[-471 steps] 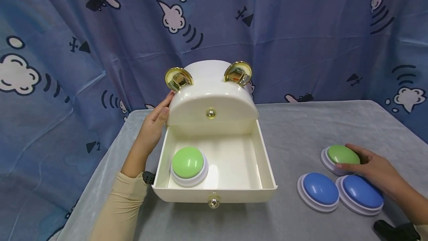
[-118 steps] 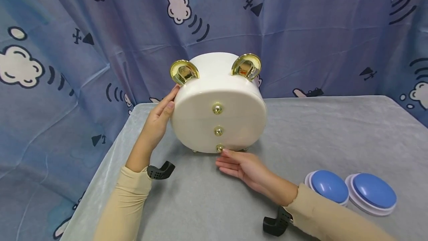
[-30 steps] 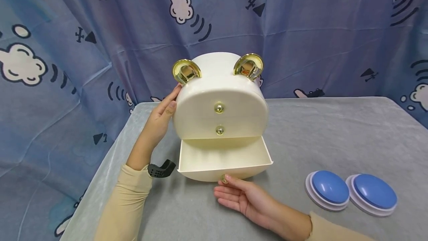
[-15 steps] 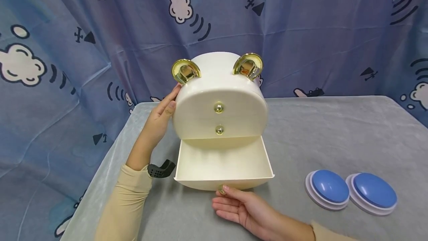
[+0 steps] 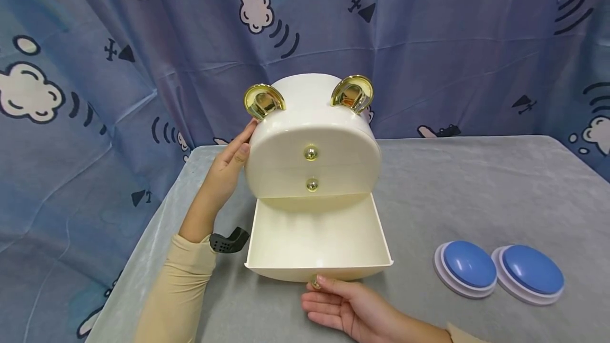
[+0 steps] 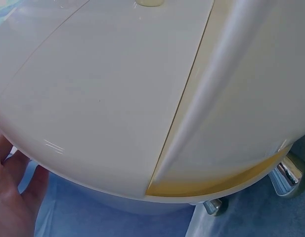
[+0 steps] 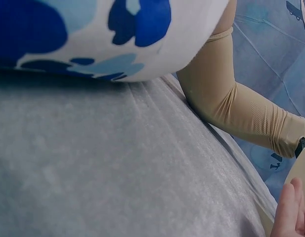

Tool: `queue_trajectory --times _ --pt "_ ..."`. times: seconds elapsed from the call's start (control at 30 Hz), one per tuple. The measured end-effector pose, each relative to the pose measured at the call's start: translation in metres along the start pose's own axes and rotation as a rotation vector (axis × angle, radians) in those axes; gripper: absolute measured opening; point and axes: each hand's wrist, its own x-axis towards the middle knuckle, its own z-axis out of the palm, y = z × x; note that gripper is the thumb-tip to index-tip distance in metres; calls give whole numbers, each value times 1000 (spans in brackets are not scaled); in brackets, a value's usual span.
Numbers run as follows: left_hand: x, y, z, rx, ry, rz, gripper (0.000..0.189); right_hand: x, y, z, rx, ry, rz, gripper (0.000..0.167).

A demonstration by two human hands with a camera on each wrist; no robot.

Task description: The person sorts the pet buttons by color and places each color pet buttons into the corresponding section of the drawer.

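Note:
A rounded white drawer cabinet (image 5: 281,165) with gold ear-like pieces on top stands mid-table. Its bottom drawer (image 5: 319,232) is pulled far out, with nothing inside. My right hand (image 5: 348,306) pinches the gold drawer knob (image 5: 315,281) between thumb and index finger, the other fingers extended below. My left hand (image 5: 221,176) rests against the cabinet's upper left side, below the left gold ear (image 5: 263,100). In the left wrist view, the left hand's fingers (image 6: 16,192) lie at the cabinet's edge. The two upper drawers are closed, with gold knobs showing.
Two blue dome buttons (image 5: 469,264) on white bases sit side by side at the right of the grey-covered table (image 5: 467,184). A blue patterned curtain (image 5: 429,57) hangs directly behind the table.
The bottom drawer, closed earlier, has slid toward me with my right hand on its knob. An upper drawer holding a green button has been closed; both green buttons are out of sight.

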Motion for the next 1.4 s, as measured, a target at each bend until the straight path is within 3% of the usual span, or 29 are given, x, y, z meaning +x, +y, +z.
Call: queue_trajectory --times 0.8,1.07,1.23,1.4 --pt "0 -2 0 -14 3 9 54 -2 6 -1 -37 -27 17 25" --pt "0 -4 -1 -2 3 7 55 -12 3 1 -208 -14 40 43" --pt "0 -4 -1 -3 5 1 55 -37 -7 -3 -329 -187 -6 42" --pt "0 -3 0 -12 9 10 56 -64 -28 -21 -375 -350 -174 36"
